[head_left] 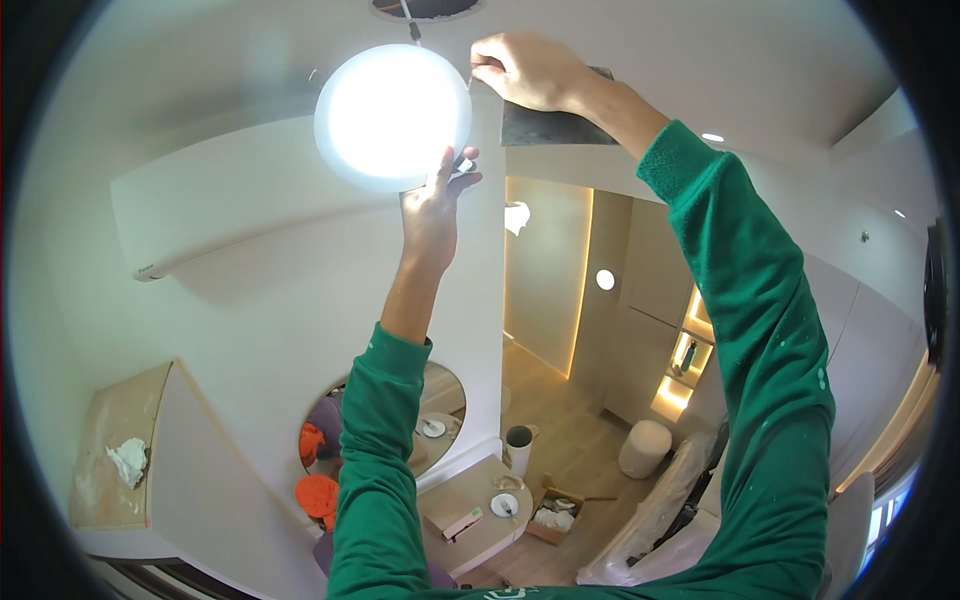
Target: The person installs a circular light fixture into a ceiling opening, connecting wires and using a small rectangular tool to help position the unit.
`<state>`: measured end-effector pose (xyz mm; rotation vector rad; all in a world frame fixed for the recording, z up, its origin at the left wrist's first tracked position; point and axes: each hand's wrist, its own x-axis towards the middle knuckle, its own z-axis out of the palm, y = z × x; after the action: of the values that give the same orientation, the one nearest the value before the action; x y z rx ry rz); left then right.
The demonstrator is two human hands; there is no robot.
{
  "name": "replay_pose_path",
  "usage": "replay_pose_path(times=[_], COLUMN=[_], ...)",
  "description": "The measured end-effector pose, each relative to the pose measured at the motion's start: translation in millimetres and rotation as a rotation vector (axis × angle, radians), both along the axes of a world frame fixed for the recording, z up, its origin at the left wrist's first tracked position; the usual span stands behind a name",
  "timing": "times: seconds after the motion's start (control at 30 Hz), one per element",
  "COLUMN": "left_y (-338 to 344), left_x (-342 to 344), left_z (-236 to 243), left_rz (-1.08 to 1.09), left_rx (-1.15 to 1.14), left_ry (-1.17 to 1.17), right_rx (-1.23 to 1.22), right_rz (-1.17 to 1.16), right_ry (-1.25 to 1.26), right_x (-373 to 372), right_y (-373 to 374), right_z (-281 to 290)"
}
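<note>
A round, brightly lit recessed ceiling light (393, 118) hangs just below the ceiling. My left hand (430, 225) holds it from underneath, with the thumb on its glowing face and the fingers behind the rim. Something small, pale and dark shows between those fingers; its kind is unclear. At the light's right edge, my right hand (530, 72) pinches a thin spring clip (470, 83), partly hidden by the fingertips. Another thin clip (314, 76) sticks out on the left. Above, a cable with a small dark connector (414, 30) runs up into a round ceiling hole (440, 9).
A white air conditioner (240, 195) is mounted on the left wall. Behind my right wrist is a dark panel (545, 127). Below are a cabinet (225, 470), a round mirror (440, 385), a table (455, 515), an open box (545, 534), a pouf (645, 448) and plastic-covered furniture (640, 540).
</note>
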<state>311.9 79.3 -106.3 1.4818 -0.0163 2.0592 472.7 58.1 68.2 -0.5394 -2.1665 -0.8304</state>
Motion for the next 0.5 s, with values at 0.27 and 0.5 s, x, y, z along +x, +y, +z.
replay_pose_path(times=[0.27, 0.5], left_y=[0.9, 9.7], left_x=[-0.2, 0.9], left_z=[0.6, 2.6], left_rz=[0.024, 0.160], left_rx=[-0.008, 0.029], left_ry=[0.022, 0.055], right_rx=[0.183, 0.186], right_rz=[-0.152, -0.173], right_ry=[0.035, 0.108], right_x=[-9.8, -19.6], right_y=[-20.5, -31.3], right_z=[29.2, 47.2])
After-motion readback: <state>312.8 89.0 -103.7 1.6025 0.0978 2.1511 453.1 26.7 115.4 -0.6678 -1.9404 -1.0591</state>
